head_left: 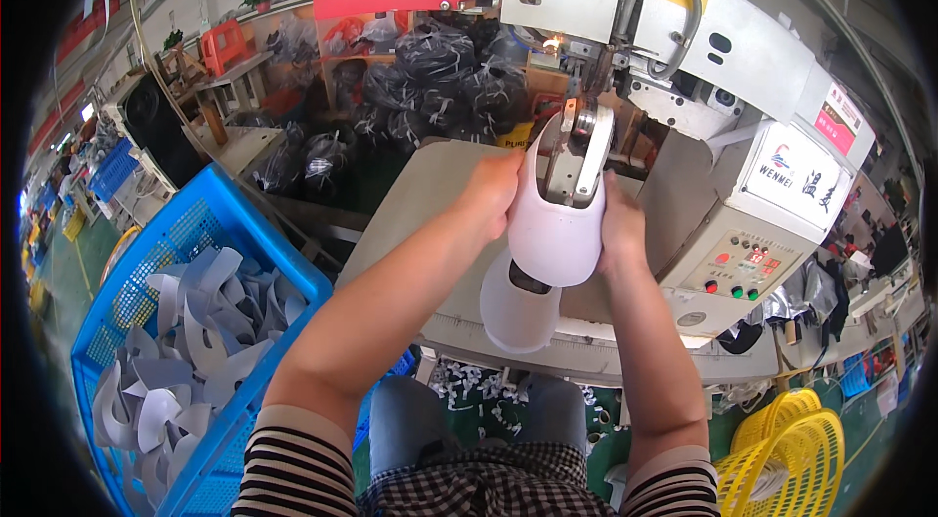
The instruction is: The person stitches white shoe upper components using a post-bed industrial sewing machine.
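A white shoe upper [555, 236] sits around the narrow metal arm [576, 160] of a sewing-type machine, its rounded end toward me. My left hand [493, 193] grips its left side near the top edge, fingertips partly hidden behind it. On the opposite side my right hand [622, 222] presses against the white wall, thumb up, with its other fingers mostly out of sight. A second rounded white upper [520, 312] with a dark opening hangs just below and slightly left of the first, touching it. Neither hand holds that one.
A blue basket [210, 190] of curved white pieces [191, 341] stands at my left. The machine head [684, 38] overhangs the work, with a control box [740, 268] at right. Yellow baskets [796, 458] stand low right; black bags [430, 77] are piled behind the worktable [401, 224].
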Motion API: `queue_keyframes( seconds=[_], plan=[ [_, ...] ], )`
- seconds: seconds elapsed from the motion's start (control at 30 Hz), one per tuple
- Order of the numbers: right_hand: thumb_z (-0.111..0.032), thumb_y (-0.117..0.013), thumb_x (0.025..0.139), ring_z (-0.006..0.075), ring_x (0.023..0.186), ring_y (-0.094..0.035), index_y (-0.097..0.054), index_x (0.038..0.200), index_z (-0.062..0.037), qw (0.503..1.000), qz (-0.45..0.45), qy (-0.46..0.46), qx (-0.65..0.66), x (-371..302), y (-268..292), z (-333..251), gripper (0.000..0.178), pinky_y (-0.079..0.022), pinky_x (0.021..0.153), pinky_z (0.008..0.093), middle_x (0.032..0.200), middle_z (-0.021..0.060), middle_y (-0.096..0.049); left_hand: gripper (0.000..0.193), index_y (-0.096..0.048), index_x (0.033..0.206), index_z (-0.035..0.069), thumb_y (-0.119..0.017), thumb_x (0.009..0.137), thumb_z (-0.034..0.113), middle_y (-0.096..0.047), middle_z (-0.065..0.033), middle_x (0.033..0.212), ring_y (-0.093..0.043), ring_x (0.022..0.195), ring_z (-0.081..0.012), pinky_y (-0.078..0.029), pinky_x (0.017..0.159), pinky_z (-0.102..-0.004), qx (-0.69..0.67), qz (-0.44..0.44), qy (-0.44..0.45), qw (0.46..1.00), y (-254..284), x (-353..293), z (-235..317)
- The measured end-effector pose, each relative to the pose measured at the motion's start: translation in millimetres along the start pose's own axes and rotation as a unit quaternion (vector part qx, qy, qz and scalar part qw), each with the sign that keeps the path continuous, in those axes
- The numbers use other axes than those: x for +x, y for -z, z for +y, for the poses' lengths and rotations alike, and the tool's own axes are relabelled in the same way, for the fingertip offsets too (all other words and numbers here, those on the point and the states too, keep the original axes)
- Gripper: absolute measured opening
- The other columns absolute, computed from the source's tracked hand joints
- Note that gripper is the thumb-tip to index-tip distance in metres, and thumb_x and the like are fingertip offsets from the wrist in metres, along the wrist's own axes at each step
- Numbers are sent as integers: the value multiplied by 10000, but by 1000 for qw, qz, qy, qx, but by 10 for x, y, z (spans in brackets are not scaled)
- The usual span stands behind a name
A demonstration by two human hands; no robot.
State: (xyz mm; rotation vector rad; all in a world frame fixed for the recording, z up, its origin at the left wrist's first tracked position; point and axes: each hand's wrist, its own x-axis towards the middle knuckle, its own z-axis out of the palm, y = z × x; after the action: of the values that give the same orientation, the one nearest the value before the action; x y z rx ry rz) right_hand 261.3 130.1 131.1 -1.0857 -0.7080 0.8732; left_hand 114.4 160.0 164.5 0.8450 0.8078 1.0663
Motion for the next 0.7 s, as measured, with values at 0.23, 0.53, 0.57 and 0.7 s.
queue_keyframes(
  seconds=[0.23,0.53,0.57,0.7],
  plan=[
    [-356,-417,911,194,706,-539,-566,959,72,984,-9,35,-177,-214,309,585,455,-432,702,318,836,147,-605,409,-534,988,-26,-373,924,344,-587,-133,914,-535,850,-188,-422,761,-324,199,52,-78,975,357,-32,-774],
    [-310,-341,896,430,824,-545,-589,913,-1,825,-54,156,-540,-253,565,936,397,-423,748,460,843,264,-579,310,-497,975,-13,-446,878,277,-587,-229,828,-566,756,-396,-440,687,-453,472,171,-212,838,640,139,-1225],
    [-292,-346,891,419,833,-549,-582,937,-2,803,-65,144,-574,-304,537,936,377,-429,738,467,861,256,-580,288,-490,976,-8,-458,871,257,-580,-220,854,-561,773,-396,-439,692,-455,473,181,-199,839,745,57,-1250],
    [-149,-467,846,360,947,-507,-480,1112,18,760,-34,346,-549,-599,590,1131,314,-420,818,411,1034,209,-499,278,-494,992,4,-519,810,212,-493,-181,969,-515,872,-376,-442,708,-454,537,210,-401,712,1118,-319,-1577]
  ],
)
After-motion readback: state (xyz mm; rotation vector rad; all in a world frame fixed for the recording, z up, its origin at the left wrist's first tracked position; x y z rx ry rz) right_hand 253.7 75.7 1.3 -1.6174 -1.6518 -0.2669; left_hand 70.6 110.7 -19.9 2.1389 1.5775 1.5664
